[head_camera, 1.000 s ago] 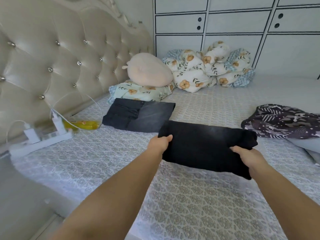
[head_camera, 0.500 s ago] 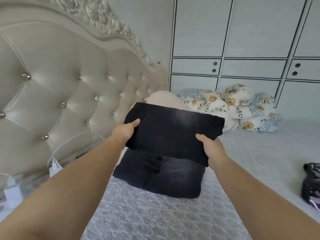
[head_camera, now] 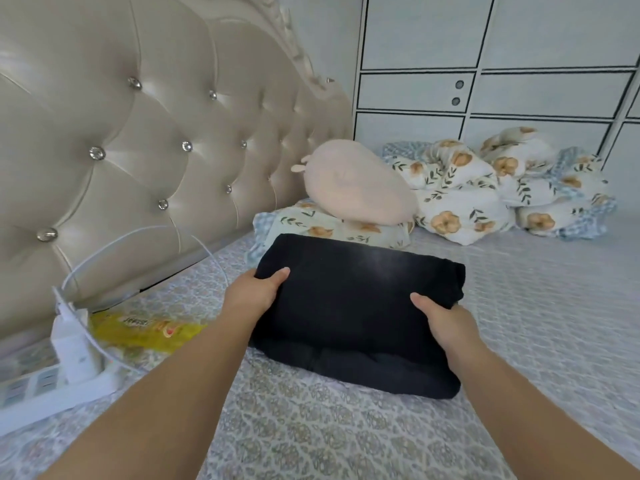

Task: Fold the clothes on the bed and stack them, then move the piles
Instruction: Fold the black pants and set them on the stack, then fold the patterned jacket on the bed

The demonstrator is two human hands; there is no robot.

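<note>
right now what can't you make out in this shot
Head view only:
- Fingers of left hand and right hand: tucked under the folded black garment.
- Dark garment underneath: mostly covered; contact unclear.
- White power strip: cut off by left edge.
- Yellow packet print: blurred.

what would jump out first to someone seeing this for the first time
Dead centre, both hands grip a folded black garment: the left hand at its left edge, the right hand at its right, setting it on another dark folded piece on the bed. Behind it a peach cushion lies on a floral pillow, and the tufted cream headboard fills the left.
</note>
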